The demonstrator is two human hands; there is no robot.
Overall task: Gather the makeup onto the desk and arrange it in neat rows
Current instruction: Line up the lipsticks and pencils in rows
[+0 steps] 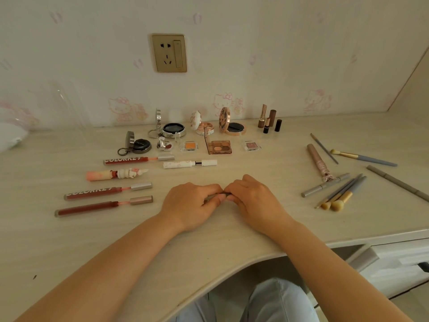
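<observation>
My left hand [189, 204] and my right hand [254, 201] meet at the middle of the desk [209, 240], both gripping one slim grey makeup pen [222, 194] that is mostly hidden under my fingers. To the left lie several opened lip gloss tubes [92, 192] with their wands pulled out. A white mascara [189, 163] lies above my hands. Open compacts [173, 130] and an eyeshadow palette [219, 147] stand in rows near the wall. Lipsticks [268, 119] stand at the back right.
Makeup brushes [341, 194] and pencils [397, 182] lie scattered at the right. A pink tube [318, 162] lies among them. A clear plastic stand [62, 108] is at the back left. The desk's curved front edge runs below my forearms, with a drawer unit [394, 263] at the right.
</observation>
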